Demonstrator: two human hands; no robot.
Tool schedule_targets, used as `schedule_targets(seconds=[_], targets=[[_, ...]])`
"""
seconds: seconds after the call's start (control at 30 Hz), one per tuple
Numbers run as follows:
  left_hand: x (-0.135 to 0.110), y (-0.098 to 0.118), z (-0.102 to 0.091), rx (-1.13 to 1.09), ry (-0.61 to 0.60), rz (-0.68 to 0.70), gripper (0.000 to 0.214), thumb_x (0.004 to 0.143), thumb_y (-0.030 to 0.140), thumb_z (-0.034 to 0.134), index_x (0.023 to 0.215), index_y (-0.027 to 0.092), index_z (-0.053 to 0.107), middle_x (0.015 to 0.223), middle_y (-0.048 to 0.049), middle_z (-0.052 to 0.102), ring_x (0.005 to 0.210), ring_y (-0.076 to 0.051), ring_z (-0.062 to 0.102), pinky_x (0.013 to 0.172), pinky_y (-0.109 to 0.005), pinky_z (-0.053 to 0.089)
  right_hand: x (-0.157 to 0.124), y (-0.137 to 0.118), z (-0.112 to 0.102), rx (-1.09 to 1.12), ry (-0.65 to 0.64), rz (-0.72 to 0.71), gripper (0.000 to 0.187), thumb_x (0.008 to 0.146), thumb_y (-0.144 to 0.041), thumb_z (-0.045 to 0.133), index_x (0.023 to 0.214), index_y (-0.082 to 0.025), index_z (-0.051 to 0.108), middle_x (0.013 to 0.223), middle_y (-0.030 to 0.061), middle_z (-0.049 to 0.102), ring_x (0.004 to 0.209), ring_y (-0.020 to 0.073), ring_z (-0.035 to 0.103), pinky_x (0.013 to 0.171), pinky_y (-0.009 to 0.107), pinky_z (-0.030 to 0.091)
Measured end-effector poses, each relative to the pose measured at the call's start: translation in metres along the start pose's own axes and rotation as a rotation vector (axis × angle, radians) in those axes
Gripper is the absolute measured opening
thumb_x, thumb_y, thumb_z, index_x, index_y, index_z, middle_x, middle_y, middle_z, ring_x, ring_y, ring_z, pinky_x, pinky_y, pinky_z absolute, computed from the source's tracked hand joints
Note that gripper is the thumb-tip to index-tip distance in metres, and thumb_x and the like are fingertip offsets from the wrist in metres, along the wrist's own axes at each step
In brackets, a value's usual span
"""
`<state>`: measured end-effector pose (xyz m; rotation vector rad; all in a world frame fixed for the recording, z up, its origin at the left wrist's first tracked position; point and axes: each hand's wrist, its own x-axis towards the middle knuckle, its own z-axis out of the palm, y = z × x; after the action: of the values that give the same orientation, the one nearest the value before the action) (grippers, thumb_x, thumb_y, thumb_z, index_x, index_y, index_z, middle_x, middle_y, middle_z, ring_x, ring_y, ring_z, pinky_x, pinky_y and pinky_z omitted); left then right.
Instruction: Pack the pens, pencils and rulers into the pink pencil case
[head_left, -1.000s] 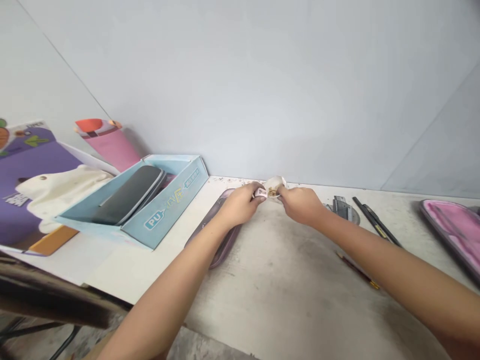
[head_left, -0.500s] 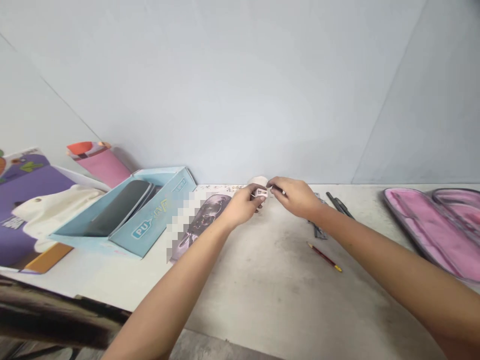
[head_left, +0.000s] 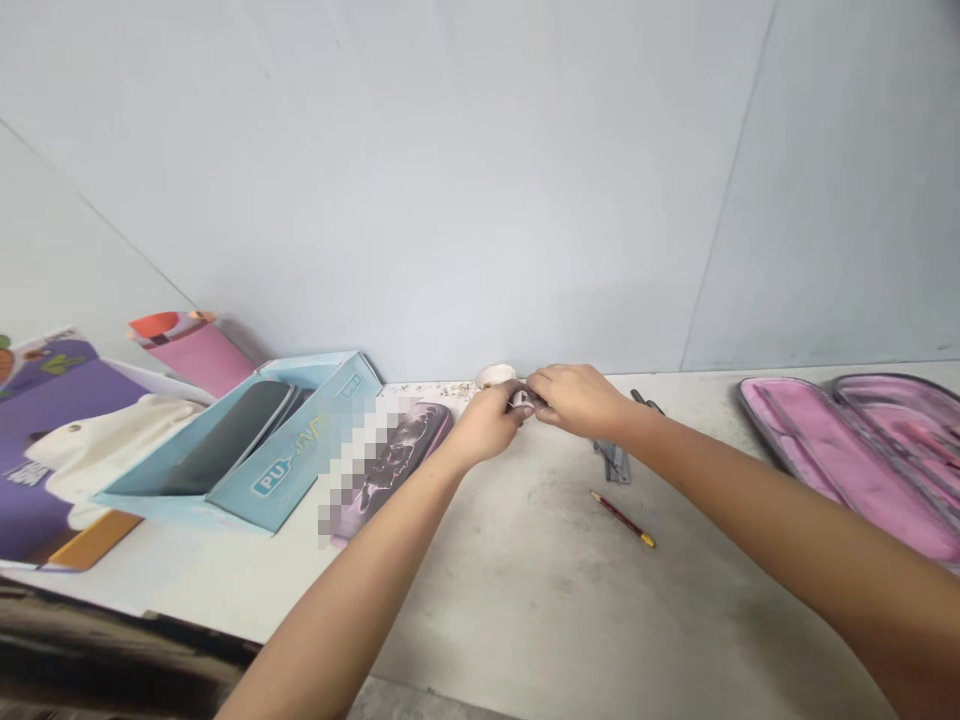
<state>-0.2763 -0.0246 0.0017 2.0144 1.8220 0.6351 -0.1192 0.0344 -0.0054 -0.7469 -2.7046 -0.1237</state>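
From the head camera, both bare forearms reached out across the pale, smudged table (head_left: 555, 600) and met far from the person, close to the grey-blue wall (head_left: 480, 180). The left hand (head_left: 487, 422) and the right hand (head_left: 576, 400) came together on a small pencil sharpener (head_left: 523, 400), held just above the table top. The left thumb and fingertips were pinched on its left end, and the right fingers were curled shut over its right end, hiding most of it.

Just beyond the hands a small white cup (head_left: 495, 375) stood by the wall, with pencil shavings (head_left: 448, 388) scattered to its left. A dark purple pencil case (head_left: 401, 450) lay just left of the left wrist. Further left was an open light-blue box (head_left: 300, 465) with a dark grey case (head_left: 225, 435) leaning inside it, then a purple package (head_left: 37, 470) and a pink cone-shaped item (head_left: 196, 350) against the wall.

Right of the right forearm lay a grey flat tool (head_left: 615, 460), dark pens (head_left: 646, 402) and, nearer, a red pencil (head_left: 621, 518). An open pink pencil case (head_left: 847, 455) lay at the far right, well apart from the hands.
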Motion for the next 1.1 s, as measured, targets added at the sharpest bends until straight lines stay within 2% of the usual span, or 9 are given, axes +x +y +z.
schedule_targets(seconds=[0.2,0.33,0.43,0.5,0.67,0.83,0.97,1.1], targets=[[-0.001,-0.040,-0.011,-0.092,0.099,-0.126,0.026,0.079,0.027,0.051,0.102,0.017,0.058,0.081,-0.0046,0.064,0.065,-0.014,0.060,0.058,-0.024,0.047,0.040,-0.002,0.015,0.057,0.050,0.187,0.022,0.088,-0.026,0.039,0.098,-0.018,0.056,0.099,0.0087,0.064,0.089,0.0200,0.058,0.063,0.027,0.035],[-0.002,-0.056,-0.014,-0.108,0.122,-0.154,0.028,0.080,0.029,0.050,0.105,0.017,0.056,0.078,-0.0038,0.063,0.063,-0.013,0.060,0.057,-0.024,0.047,0.053,-0.004,0.023,0.164,0.040,0.185,0.027,0.088,-0.020,0.036,0.106,-0.021,0.055,0.107,0.0068,0.063,0.090,0.0187,0.059,0.066,0.026,0.037],[0.001,-0.058,-0.011,-0.113,0.135,-0.130,0.027,0.080,0.027,0.050,0.105,0.017,0.056,0.075,-0.0028,0.061,0.063,-0.013,0.060,0.058,-0.024,0.048,0.052,-0.007,0.024,0.311,0.049,0.124,0.025,0.088,-0.025,0.039,0.106,-0.022,0.055,0.104,0.0037,0.065,0.091,0.0168,0.059,0.068,0.024,0.037],[0.003,-0.056,-0.008,-0.117,0.145,-0.094,0.026,0.080,0.027,0.049,0.103,0.017,0.056,0.076,-0.0028,0.061,0.065,-0.014,0.060,0.060,-0.025,0.048,0.049,-0.008,0.023,0.323,0.022,0.111,0.023,0.088,-0.031,0.042,0.102,-0.021,0.057,0.097,0.0038,0.067,0.088,0.0171,0.060,0.067,0.024,0.036],[0.005,-0.047,-0.002,-0.069,0.156,-0.046,0.024,0.081,0.025,0.047,0.102,0.017,0.055,0.078,-0.0035,0.062,0.068,-0.015,0.061,0.064,-0.027,0.048,0.044,-0.009,0.015,0.140,-0.016,0.100,0.026,0.089,-0.033,0.039,0.096,-0.018,0.059,0.089,0.0078,0.069,0.081,0.0203,0.062,0.062,0.026,0.034],[0.004,-0.041,-0.003,-0.014,0.136,-0.068,0.023,0.082,0.024,0.046,0.102,0.017,0.055,0.076,-0.0041,0.063,0.066,-0.016,0.061,0.064,-0.027,0.047,0.042,-0.011,0.014,0.040,-0.025,0.043,0.026,0.088,-0.030,0.042,0.103,-0.015,0.056,0.093,0.0114,0.068,0.083,0.0219,0.062,0.063,0.027,0.035],[0.007,-0.045,-0.007,-0.045,0.151,-0.104,0.022,0.081,0.026,0.048,0.100,0.018,0.056,0.076,-0.0041,0.064,0.064,-0.015,0.061,0.064,-0.027,0.047,0.045,-0.010,0.019,0.029,0.005,0.115,0.026,0.089,-0.029,0.039,0.103,-0.014,0.055,0.093,0.0113,0.066,0.083,0.0219,0.061,0.064,0.028,0.036],[0.010,-0.053,-0.009,-0.131,0.196,-0.173,0.024,0.081,0.030,0.050,0.102,0.019,0.056,0.079,-0.0039,0.064,0.063,-0.014,0.060,0.064,-0.026,0.047,0.054,-0.004,0.022,0.039,0.006,0.158,0.027,0.087,-0.016,0.037,0.105,-0.016,0.057,0.105,0.0111,0.062,0.095,0.0209,0.057,0.068,0.027,0.038]])
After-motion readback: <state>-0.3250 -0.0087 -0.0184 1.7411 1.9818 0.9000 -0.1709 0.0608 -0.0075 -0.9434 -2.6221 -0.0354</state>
